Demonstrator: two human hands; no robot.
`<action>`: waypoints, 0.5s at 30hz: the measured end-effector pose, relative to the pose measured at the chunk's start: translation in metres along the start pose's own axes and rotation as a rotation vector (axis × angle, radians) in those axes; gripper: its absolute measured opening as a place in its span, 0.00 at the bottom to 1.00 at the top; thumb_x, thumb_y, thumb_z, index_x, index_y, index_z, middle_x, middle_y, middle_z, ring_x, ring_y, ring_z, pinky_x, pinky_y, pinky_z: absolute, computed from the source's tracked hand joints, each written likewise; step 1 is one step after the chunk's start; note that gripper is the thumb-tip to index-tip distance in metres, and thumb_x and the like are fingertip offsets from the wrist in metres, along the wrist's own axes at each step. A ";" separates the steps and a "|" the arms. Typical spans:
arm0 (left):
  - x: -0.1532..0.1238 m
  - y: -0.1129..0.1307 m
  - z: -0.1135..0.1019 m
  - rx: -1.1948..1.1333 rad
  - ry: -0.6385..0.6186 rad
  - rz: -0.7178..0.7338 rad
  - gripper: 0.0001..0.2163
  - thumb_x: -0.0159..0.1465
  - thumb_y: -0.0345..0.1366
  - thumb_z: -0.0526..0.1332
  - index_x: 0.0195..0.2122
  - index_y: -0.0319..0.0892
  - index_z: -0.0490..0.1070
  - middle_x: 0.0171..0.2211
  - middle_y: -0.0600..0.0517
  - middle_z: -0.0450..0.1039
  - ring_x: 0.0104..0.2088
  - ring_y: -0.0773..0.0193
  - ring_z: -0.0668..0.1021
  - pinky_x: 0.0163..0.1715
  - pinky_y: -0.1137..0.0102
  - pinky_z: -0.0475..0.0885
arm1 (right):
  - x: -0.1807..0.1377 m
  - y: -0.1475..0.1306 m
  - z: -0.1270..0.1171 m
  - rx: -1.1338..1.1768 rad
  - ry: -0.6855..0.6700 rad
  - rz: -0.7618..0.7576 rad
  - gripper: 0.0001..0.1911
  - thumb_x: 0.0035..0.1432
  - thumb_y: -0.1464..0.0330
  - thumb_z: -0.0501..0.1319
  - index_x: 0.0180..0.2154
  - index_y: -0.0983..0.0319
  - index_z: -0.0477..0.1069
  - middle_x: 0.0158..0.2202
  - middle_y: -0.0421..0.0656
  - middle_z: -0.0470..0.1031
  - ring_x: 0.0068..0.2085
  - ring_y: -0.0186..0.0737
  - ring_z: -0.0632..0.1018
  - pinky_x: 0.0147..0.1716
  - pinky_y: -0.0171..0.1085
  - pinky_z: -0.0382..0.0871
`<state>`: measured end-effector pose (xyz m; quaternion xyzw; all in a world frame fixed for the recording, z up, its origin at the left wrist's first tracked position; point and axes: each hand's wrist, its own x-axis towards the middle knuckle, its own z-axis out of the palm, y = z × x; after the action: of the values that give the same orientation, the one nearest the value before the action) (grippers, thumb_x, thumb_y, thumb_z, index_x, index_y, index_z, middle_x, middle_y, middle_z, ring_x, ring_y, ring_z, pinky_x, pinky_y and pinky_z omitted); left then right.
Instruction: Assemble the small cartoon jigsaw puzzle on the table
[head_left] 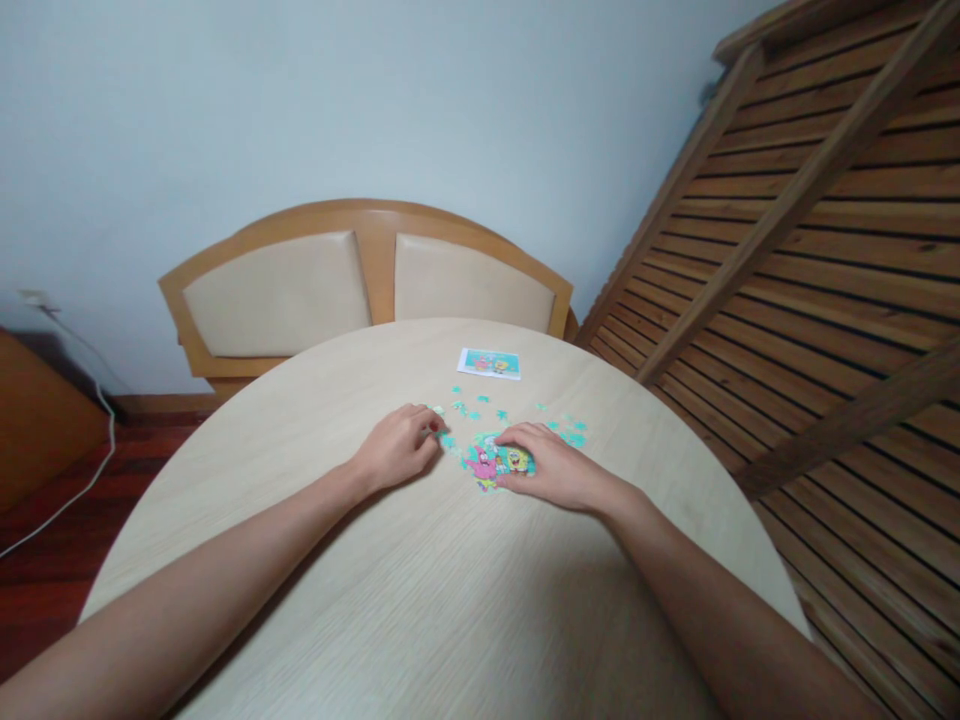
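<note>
A partly joined jigsaw puzzle (482,463) with a pink starfish and a yellow sponge character lies flat on the round table. My right hand (553,466) rests over its right side, thumb and fingers spaced around the yellow character and touching the puzzle. To the left, my left hand (401,446) is closed, its fingertips curled together at the edge of the loose pieces. Whatever it pinches is too small to make out. Just beside those fingertips is a teal puzzle piece (448,441). Several more loose teal pieces (502,415) lie beyond the puzzle.
A small picture card (489,363) with the same characters lies toward the far side of the pale wooden table (300,560). More teal pieces (576,439) are scattered beyond my right hand. A padded wooden headboard (375,255) stands behind, with wooden slats (810,220) on the right.
</note>
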<state>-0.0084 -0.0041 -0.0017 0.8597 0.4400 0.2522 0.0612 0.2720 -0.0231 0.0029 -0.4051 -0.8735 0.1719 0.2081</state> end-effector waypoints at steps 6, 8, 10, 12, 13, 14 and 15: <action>-0.002 -0.004 -0.005 -0.009 -0.067 0.082 0.11 0.65 0.33 0.58 0.45 0.42 0.76 0.42 0.47 0.76 0.44 0.56 0.77 0.47 0.61 0.73 | 0.000 0.000 -0.004 0.004 -0.032 -0.009 0.21 0.56 0.62 0.69 0.51 0.60 0.74 0.51 0.49 0.75 0.54 0.51 0.73 0.55 0.48 0.66; -0.002 -0.003 -0.002 0.016 -0.088 0.162 0.12 0.68 0.35 0.57 0.49 0.43 0.75 0.44 0.45 0.76 0.46 0.55 0.76 0.50 0.60 0.72 | 0.000 -0.002 -0.007 -0.001 -0.044 -0.003 0.21 0.55 0.62 0.69 0.50 0.60 0.75 0.50 0.49 0.74 0.53 0.50 0.73 0.55 0.47 0.66; -0.001 -0.003 0.000 0.051 -0.105 0.212 0.12 0.69 0.36 0.56 0.50 0.43 0.75 0.45 0.44 0.75 0.47 0.54 0.75 0.50 0.59 0.71 | -0.001 -0.002 -0.010 0.003 -0.056 -0.004 0.21 0.55 0.62 0.69 0.50 0.60 0.76 0.49 0.49 0.74 0.52 0.50 0.73 0.55 0.47 0.66; -0.001 -0.005 0.001 0.075 -0.114 0.230 0.12 0.70 0.36 0.56 0.49 0.43 0.77 0.45 0.45 0.74 0.47 0.55 0.75 0.50 0.60 0.71 | -0.002 -0.002 -0.013 0.016 -0.071 -0.003 0.21 0.54 0.62 0.70 0.50 0.60 0.77 0.49 0.49 0.74 0.52 0.49 0.73 0.55 0.46 0.66; -0.001 -0.006 0.001 0.079 -0.115 0.232 0.11 0.70 0.36 0.56 0.47 0.43 0.77 0.45 0.45 0.74 0.46 0.55 0.75 0.49 0.60 0.71 | -0.003 -0.002 -0.014 0.022 -0.081 -0.003 0.22 0.54 0.62 0.70 0.50 0.59 0.77 0.49 0.48 0.74 0.52 0.49 0.73 0.55 0.45 0.66; -0.001 -0.007 0.000 0.079 -0.112 0.231 0.11 0.70 0.35 0.56 0.46 0.44 0.77 0.46 0.45 0.74 0.46 0.55 0.75 0.49 0.60 0.71 | -0.003 -0.001 -0.016 0.028 -0.092 -0.004 0.22 0.53 0.62 0.71 0.51 0.59 0.77 0.48 0.48 0.74 0.52 0.49 0.73 0.55 0.45 0.66; 0.000 -0.008 0.000 0.077 -0.109 0.231 0.10 0.70 0.35 0.56 0.45 0.44 0.78 0.46 0.45 0.74 0.46 0.55 0.74 0.49 0.60 0.71 | -0.004 0.000 -0.017 0.033 -0.102 -0.004 0.23 0.53 0.62 0.71 0.50 0.59 0.77 0.48 0.48 0.74 0.52 0.49 0.73 0.55 0.45 0.66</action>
<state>-0.0145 0.0004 -0.0045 0.9188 0.3433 0.1936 0.0224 0.2826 -0.0241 0.0166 -0.3904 -0.8808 0.2064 0.1706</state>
